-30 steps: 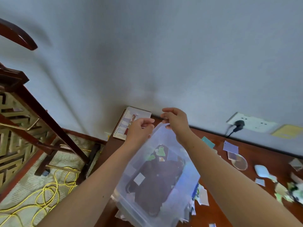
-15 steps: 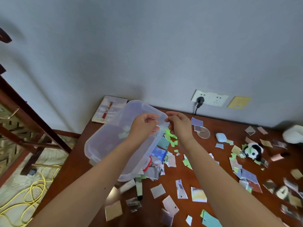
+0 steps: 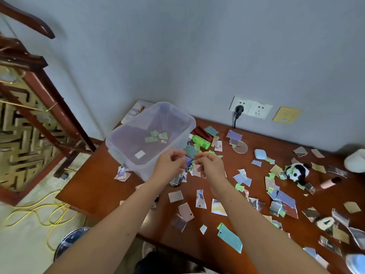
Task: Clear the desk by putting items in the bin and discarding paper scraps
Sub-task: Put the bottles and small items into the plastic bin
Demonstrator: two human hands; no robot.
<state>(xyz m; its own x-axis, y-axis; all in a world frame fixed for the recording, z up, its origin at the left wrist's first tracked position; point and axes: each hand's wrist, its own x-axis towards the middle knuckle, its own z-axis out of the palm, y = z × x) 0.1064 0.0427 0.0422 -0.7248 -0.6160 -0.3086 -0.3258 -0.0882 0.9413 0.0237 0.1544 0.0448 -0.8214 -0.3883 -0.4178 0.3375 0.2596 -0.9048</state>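
Shows the clear bin [image 3: 128, 141] tilted at the worktop's [image 3: 98, 184] back left corner, a few paper scraps [image 3: 156, 136] inside, many more strewn to its right. Finds left hand [image 3: 169, 165] and right hand [image 3: 210, 167] just beside its near edge, fingers curled; cannot tell if gripping anything.

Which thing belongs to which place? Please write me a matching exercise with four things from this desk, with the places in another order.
Things:
1. panda plush
2. green tube
3. spiral notebook
4. black plug

Places:
A. in the wall socket
B. partly hidden behind the clear bin
C. lying just right of that bin
D. on the right part of the desk, among paper scraps

Pairs: 1-D, 2-C, 3-B, 4-A
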